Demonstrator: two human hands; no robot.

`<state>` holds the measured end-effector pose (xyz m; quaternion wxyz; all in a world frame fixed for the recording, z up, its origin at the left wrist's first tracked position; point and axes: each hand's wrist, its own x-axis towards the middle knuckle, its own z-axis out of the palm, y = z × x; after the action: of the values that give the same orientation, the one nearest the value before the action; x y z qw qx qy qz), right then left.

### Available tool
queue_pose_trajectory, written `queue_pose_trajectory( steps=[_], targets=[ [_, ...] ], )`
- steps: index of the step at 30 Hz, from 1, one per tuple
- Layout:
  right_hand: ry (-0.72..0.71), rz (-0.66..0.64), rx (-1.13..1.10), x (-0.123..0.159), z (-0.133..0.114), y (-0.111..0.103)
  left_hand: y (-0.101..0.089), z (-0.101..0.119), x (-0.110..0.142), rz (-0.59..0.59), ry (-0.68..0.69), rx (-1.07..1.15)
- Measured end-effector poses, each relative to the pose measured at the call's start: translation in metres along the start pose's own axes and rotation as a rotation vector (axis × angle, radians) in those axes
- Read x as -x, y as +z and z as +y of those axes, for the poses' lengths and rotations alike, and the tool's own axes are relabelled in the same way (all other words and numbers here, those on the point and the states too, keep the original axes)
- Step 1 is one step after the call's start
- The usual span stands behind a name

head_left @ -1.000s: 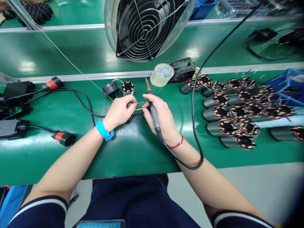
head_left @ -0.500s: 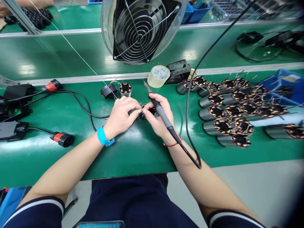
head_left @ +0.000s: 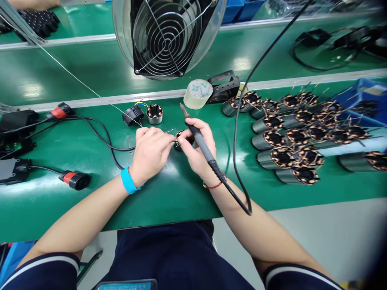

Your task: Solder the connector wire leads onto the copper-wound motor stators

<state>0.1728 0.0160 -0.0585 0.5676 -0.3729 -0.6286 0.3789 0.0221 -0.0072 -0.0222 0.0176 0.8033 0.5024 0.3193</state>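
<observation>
Between my hands a small motor stator (head_left: 178, 146) with copper windings stands on the green bench, partly covered by my fingers. My right hand (head_left: 199, 151) is closed around a soldering iron (head_left: 204, 147), its tip pointing up and away, while thumb and fingertips touch the stator. My left hand (head_left: 152, 149) pinches at the stator's left edge, where a thin wire lead (head_left: 171, 131) sticks out; its exact grip is hidden. A strand of solder wire (head_left: 90, 89) runs down from the upper left into the left hand. Just beyond lie another stator (head_left: 154, 114) and a black round part (head_left: 133, 116).
Rows of wound stators (head_left: 273, 139) fill the right side, near a blue bin (head_left: 363, 100). A caged fan (head_left: 167, 42) hangs ahead. Behind the hands' reach are a tape roll (head_left: 198, 94) and black bracket (head_left: 223, 86). Cables with red-banded connectors (head_left: 74, 179) lie left.
The view has shifted slightly. My left hand has turned a little, its fingers now more together, and a wire lead shows beyond its fingertips. My right hand keeps the soldering iron.
</observation>
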Motion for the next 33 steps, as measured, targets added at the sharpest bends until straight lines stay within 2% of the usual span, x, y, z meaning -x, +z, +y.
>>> queue_pose_trajectory(
  steps=[4, 7, 11, 16, 20, 24, 27, 33],
  targets=[
    [0.010, -0.035, 0.041, 0.001, -0.001, -0.002, -0.005, 0.001, -0.003, -0.117, -0.247, 0.223],
    [-0.003, -0.034, 0.092, 0.000, 0.000, -0.007, -0.007, -0.001, -0.005, -0.174, -0.335, 0.276],
    [-0.043, -0.034, 0.202, -0.001, 0.000, -0.014, -0.006, -0.003, -0.007, -0.227, -0.365, 0.259],
    [-0.042, -0.149, 0.359, -0.005, -0.003, -0.017, -0.005, -0.006, -0.009, -0.243, -0.417, 0.260],
    [-0.050, -0.181, 0.454, -0.012, 0.002, -0.013, -0.005, -0.009, -0.010, -0.250, -0.435, 0.308],
    [-0.026, -0.101, 0.366, -0.013, 0.012, -0.007, -0.004, -0.011, -0.011, -0.254, -0.440, 0.339],
    [-0.030, -0.055, 0.333, -0.011, 0.010, -0.007, -0.004, -0.010, -0.012, -0.252, -0.446, 0.350],
    [-0.040, 0.038, 0.306, 0.005, -0.019, -0.036, -0.002, -0.010, -0.013, -0.259, -0.454, 0.338]
  ],
)
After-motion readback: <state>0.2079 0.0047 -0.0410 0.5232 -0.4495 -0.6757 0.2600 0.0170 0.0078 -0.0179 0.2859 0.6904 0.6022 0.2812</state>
